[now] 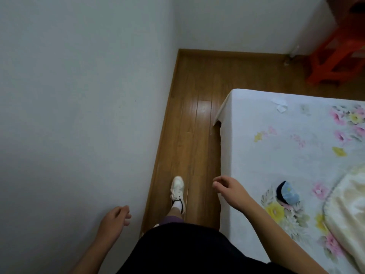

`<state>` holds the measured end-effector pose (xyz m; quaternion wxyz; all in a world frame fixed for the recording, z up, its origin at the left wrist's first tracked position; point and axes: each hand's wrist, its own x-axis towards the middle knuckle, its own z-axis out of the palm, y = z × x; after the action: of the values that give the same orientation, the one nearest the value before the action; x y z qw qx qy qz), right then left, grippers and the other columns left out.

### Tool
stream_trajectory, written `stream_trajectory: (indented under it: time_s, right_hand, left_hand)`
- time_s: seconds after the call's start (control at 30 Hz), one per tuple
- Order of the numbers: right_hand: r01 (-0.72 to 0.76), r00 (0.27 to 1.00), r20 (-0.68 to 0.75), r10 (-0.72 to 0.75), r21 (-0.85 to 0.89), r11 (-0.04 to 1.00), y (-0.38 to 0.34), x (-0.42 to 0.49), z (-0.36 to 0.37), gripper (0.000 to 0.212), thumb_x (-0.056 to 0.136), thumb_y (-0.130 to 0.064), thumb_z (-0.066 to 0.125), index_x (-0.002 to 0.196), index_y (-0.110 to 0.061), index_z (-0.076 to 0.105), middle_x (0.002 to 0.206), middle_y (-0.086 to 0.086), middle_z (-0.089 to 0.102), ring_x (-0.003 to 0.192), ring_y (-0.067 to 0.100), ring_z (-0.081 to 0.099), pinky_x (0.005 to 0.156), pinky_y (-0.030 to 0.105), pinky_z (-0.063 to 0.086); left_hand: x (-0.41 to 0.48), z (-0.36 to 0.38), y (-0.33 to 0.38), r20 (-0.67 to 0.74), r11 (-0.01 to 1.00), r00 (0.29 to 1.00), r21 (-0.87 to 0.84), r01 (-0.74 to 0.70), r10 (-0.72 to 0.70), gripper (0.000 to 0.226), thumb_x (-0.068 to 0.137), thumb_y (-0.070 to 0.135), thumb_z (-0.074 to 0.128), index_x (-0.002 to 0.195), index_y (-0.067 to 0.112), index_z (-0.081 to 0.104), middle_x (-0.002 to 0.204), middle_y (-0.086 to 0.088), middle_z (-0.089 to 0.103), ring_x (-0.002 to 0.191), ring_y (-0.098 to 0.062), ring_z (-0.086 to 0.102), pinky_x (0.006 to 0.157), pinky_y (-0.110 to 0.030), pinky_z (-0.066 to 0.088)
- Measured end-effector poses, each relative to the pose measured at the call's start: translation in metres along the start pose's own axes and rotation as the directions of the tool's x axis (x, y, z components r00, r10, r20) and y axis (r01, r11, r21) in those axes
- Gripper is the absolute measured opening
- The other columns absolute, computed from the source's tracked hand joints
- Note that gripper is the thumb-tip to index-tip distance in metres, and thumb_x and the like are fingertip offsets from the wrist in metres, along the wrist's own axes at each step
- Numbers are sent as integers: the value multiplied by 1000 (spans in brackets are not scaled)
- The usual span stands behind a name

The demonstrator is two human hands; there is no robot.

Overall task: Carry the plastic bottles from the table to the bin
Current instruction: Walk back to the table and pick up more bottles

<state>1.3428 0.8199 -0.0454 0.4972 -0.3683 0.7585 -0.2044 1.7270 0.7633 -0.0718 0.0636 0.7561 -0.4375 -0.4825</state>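
Head view: narrow wood floor (197,115) strip btw white wall (79,95) on left & bed (276,147) w/ floral sheet on right; orange stool (335,56) far right. Blue cloth (289,193) on bed. Left hand (114,218), right hand (231,191) loosely curled, holding nothing; bottles, bin out of shot.

No readable text, label or number appears anywhere.

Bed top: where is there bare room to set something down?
Bare sheet runs between the paper scraps near the far corner and the blue cloth. Crowded toward the near right, where the cream blanket lies.
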Motion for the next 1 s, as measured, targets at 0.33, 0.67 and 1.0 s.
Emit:
stream_trajectory:
  time_s: [0.33,0.67,1.0]
  right_hand:
    - [-249,946,-165,278,178,952,-25,123,-103,14,96,-25,61,105,-17,68,95,1,74,87,16,70,84,36,55]
    - [-376,856,-213,472,370,849,-30,230,-213,9,98,-21,59,95,-17,67,94,6,74,83,20,70,78,34,50]
    - [-255,957,-95,276,185,949,-145,446,-350,16,97,-29,58,106,-19,66,100,0,72,91,15,69,75,30,53]
  left_hand:
    - [152,39,247,231,974,963,143,-173,137,31,103,32,51,88,13,70,90,-7,75,78,-23,71,70,-33,49]
    - [257,103,508,421,850,839,239,-469,344,31,103,37,47,94,17,70,91,2,73,87,-15,70,71,-30,50]
    - [345,125,625,209,936,952,225,-271,225,26,105,27,47,94,15,67,94,-7,72,85,-21,67,68,-33,49]
